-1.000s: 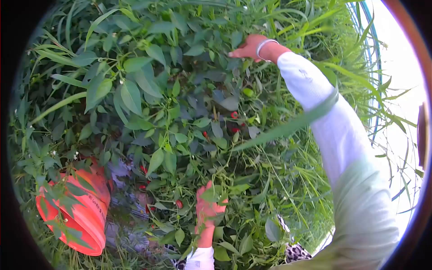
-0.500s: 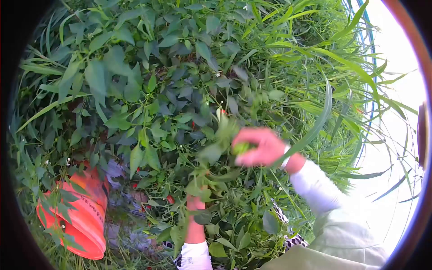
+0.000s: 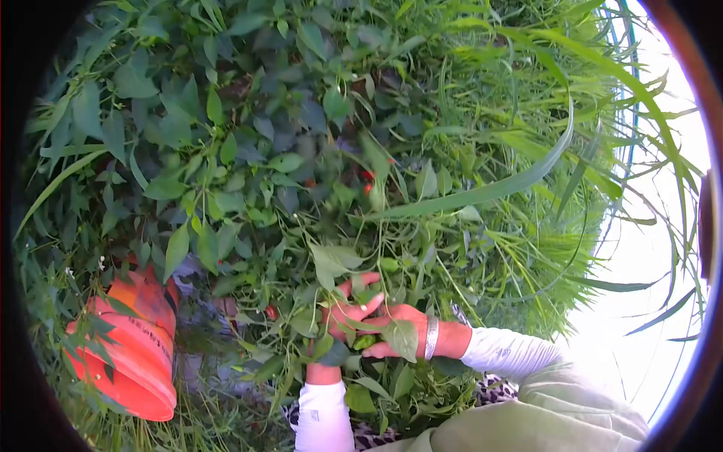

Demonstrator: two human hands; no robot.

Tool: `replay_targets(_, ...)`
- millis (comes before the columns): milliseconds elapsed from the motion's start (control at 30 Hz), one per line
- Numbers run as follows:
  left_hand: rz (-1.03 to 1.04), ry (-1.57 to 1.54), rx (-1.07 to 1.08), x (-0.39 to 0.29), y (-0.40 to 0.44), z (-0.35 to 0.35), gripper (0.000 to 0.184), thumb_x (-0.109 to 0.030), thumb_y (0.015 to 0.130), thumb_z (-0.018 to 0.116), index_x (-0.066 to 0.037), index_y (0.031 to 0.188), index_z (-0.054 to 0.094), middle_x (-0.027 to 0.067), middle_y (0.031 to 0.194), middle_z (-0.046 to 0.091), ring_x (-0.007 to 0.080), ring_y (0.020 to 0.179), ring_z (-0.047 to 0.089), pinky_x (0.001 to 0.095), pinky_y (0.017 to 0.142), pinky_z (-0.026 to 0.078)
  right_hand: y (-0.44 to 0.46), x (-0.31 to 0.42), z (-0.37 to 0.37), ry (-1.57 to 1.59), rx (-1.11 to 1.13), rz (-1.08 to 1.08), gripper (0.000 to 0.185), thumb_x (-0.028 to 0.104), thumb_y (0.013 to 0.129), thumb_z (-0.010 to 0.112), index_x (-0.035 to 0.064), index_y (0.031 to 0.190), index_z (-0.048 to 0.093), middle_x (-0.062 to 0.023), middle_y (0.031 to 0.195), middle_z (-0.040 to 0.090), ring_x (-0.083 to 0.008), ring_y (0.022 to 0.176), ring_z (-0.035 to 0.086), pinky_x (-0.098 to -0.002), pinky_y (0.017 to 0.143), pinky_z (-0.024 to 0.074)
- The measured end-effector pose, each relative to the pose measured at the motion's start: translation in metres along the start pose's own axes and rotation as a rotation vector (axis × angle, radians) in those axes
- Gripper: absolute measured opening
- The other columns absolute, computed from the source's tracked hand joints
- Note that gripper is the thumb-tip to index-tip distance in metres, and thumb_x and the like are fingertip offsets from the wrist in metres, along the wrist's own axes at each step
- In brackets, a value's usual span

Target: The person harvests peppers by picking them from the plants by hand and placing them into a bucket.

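Note:
My left hand (image 3: 348,310) is low in the pepper plants, palm partly behind leaves, its visible fingers apart. Right against it is my right hand (image 3: 399,324), a silvery bracelet on the wrist. Between that hand's thumb and fingers sits a green pepper (image 3: 364,342), partly covered by leaves. Whether anything lies in my left palm is hidden. Another green pepper (image 3: 389,264) hangs just above the hands. Red peppers (image 3: 367,181) show among the foliage higher up, and one more red pepper (image 3: 271,311) is left of my left hand.
An orange-red bucket (image 3: 139,350) lies tipped at the lower left, its mouth toward the bottom, with leaves across it. Long grass blades (image 3: 489,192) arch in from the right. Dense pepper foliage (image 3: 188,143) fills the upper left.
My right hand has come down and left with the green pepper to meet my left hand. The left hand has risen slightly out of the leaves, and its fingers now show.

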State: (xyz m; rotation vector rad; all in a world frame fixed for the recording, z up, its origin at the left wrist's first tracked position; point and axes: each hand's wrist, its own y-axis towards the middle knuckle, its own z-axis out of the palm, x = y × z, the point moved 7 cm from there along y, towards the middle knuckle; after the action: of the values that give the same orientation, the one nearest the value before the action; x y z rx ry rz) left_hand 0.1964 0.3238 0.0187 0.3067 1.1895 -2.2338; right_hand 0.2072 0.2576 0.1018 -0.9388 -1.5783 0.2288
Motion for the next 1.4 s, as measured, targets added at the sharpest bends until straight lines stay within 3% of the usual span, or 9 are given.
replay_targets(100,-0.172,-0.314,0.140,0.004,0.000,0.015,0.038,-0.019,0.079,0.065,-0.002,0.112,0.058,0.0063,0.099,0.062,0.0134,0.085,0.058,0.0289,0.075,0.047,-0.012,-0.010,0.015,0.080,-0.011,0.017,0.036,0.022,0.075,0.064,0.0099,0.108,0.057,-0.0140,0.090,0.060,-0.0318,0.079,0.061,-0.0384,0.072,0.0507)
replay_targets(600,0.194,0.442,-0.204,0.002,-0.002,0.013,0.020,-0.018,0.074,0.068,0.000,0.083,0.062,0.0144,0.075,0.063,0.0290,0.065,0.060,0.0364,0.059,0.046,-0.039,0.009,-0.004,0.750,0.073,0.309,0.032,0.007,0.081,0.061,0.0087,0.112,0.054,-0.0032,0.083,0.059,-0.0098,0.071,0.058,-0.0280,0.061,0.0500)
replay_targets(767,0.097,0.396,-0.110,0.028,-0.002,0.017,0.038,-0.022,0.077,0.067,-0.008,0.110,0.054,0.0076,0.091,0.063,0.0231,0.080,0.062,0.0386,0.068,0.050,-0.045,0.002,0.010,1.139,0.222,0.460,0.023,0.005,0.086,0.055,0.0035,0.109,0.050,-0.0065,0.087,0.056,-0.0160,0.072,0.057,-0.0301,0.059,0.0477)
replay_targets(833,-0.310,-1.153,0.014,0.112,-0.001,0.034,0.040,-0.029,0.086,0.056,-0.011,0.120,0.045,0.0107,0.118,0.052,0.0266,0.099,0.055,0.0416,0.082,0.048,-0.037,0.009,0.005,1.194,0.226,0.467,0.022,0.006,0.085,0.056,-0.0001,0.105,0.048,-0.0099,0.078,0.057,-0.0165,0.064,0.057,-0.0290,0.056,0.0462)
replay_targets(1033,0.502,-1.564,0.254,0.077,0.001,0.021,0.035,-0.030,0.090,0.047,-0.015,0.121,0.043,0.0096,0.119,0.049,0.0278,0.103,0.048,0.0403,0.088,0.041,-0.042,0.051,0.003,1.288,0.559,0.457,0.025,0.012,0.082,0.064,-0.0044,0.100,0.056,-0.0116,0.079,0.060,-0.0175,0.066,0.059,-0.0295,0.058,0.0479)
replay_targets(1167,0.115,-1.642,-0.077,0.128,0.019,0.035,0.026,-0.012,0.083,0.052,-0.011,0.109,0.049,0.0089,0.106,0.052,0.0225,0.090,0.052,0.0367,0.073,0.045,-0.025,0.102,0.008,1.184,0.589,0.224,0.045,0.008,0.086,0.059,-0.0004,0.127,0.043,-0.0082,0.078,0.057,-0.0137,0.066,0.055,-0.0260,0.058,0.0441)
replay_targets(1233,0.211,-0.478,-0.185,0.096,0.006,0.013,0.016,-0.023,0.087,0.051,-0.012,0.099,0.052,0.0069,0.100,0.054,0.0206,0.093,0.051,0.0392,0.076,0.042,-0.002,0.099,0.007,1.357,0.552,0.336,0.053,0.008,0.086,0.058,0.0012,0.134,0.036,-0.0103,0.081,0.057,-0.0151,0.070,0.055,-0.0266,0.060,0.0444)
replay_targets(1333,0.470,-0.567,-0.224,0.127,0.025,0.013,0.016,-0.021,0.087,0.051,-0.011,0.098,0.054,0.0077,0.099,0.054,0.0223,0.089,0.051,0.0401,0.075,0.041,0.056,0.140,0.024,1.275,0.648,0.198,0.052,0.015,0.088,0.056,0.0019,0.134,0.035,-0.0085,0.086,0.057,-0.0125,0.071,0.054,-0.0249,0.059,0.0434)
replay_targets(1400,0.190,-1.690,0.140,0.104,0.012,0.029,0.022,-0.023,0.086,0.052,-0.012,0.105,0.054,0.0088,0.101,0.055,0.0243,0.089,0.053,0.0420,0.078,0.041,0.095,0.178,0.059,1.010,0.611,-0.021,0.050,0.020,0.089,0.055,0.0030,0.132,0.036,-0.0074,0.092,0.056,-0.0107,0.072,0.053,-0.0237,0.061,0.0430)
